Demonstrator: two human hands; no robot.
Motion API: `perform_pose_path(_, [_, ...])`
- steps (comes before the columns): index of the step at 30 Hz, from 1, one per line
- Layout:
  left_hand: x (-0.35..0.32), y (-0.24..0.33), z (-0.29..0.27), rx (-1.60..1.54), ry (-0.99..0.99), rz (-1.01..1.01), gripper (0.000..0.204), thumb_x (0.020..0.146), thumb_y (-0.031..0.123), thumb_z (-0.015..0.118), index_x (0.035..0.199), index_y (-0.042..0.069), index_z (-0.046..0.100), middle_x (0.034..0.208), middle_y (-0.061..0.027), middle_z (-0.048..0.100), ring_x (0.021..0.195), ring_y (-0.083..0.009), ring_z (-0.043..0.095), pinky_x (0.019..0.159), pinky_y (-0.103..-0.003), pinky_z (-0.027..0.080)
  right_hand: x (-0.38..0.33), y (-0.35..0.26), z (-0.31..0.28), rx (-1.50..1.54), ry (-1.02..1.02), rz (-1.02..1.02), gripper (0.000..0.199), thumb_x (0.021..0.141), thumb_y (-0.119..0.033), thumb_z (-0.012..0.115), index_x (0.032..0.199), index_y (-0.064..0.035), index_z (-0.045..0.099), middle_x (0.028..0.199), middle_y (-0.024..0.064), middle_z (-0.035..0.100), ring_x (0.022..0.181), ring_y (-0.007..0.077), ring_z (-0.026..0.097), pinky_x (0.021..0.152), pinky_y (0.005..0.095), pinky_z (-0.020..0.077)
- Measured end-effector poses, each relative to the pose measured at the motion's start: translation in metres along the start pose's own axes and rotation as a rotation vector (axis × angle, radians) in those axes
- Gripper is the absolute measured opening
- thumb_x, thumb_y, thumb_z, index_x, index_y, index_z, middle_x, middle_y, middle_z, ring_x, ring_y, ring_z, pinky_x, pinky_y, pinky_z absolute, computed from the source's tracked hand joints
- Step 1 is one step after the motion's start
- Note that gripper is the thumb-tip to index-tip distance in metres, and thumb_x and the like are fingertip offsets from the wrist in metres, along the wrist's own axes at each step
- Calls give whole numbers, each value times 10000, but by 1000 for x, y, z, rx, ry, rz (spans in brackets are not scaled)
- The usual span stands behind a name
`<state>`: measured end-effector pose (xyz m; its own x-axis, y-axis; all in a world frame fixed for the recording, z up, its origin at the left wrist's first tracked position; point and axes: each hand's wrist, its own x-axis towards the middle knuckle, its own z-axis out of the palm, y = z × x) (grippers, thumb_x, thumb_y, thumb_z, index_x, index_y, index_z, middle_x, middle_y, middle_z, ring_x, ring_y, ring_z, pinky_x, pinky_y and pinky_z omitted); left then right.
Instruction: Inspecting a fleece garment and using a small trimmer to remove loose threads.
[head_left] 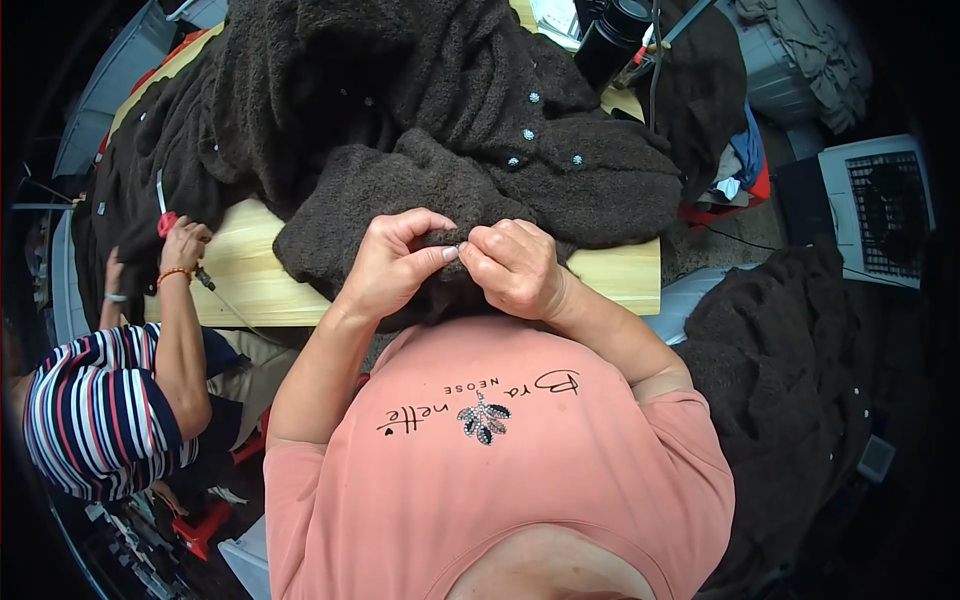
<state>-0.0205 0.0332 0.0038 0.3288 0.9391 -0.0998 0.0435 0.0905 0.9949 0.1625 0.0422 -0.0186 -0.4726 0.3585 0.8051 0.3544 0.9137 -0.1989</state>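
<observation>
A dark brown fuzzy knitted cardigan point(420, 110) with small shiny buttons point(527, 133) lies heaped on a pale wooden table point(620, 275). My left hand point(395, 265) and my right hand point(515, 265) meet at the near edge of the garment, both pinching its fabric between thumb and fingers. A small shiny button or bead shows between my fingertips. My salmon pink shirt fills the lower middle of the view.
A person in a striped shirt point(95, 415) sits at the left, a hand point(182, 245) holding a red-handled tool at the table's edge. More brown knitwear point(790, 370) is piled at the right. A black bottle point(612, 40) and a white crate point(880, 205) stand beyond.
</observation>
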Motion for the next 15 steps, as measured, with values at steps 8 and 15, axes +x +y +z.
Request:
perform_pose_path(8, [-12,-1,11,61,168,62,190,715,-87,558,882,-27,627,737,-26,625,673,-69,550,630,-211,453,8,9,-3,424,-159,302,246,616,67,591,852,1,566,858,140,590,733,290,607,601,342,489])
perform_pose_path(15, [-15,0,14,430,297,258,260,620,-122,508,824,-20,633,708,-101,603,632,-169,579,594,-240,452,5,6,7,477,-262,505,180,680,-24,603,835,-24,512,731,140,564,668,322,584,572,385,476])
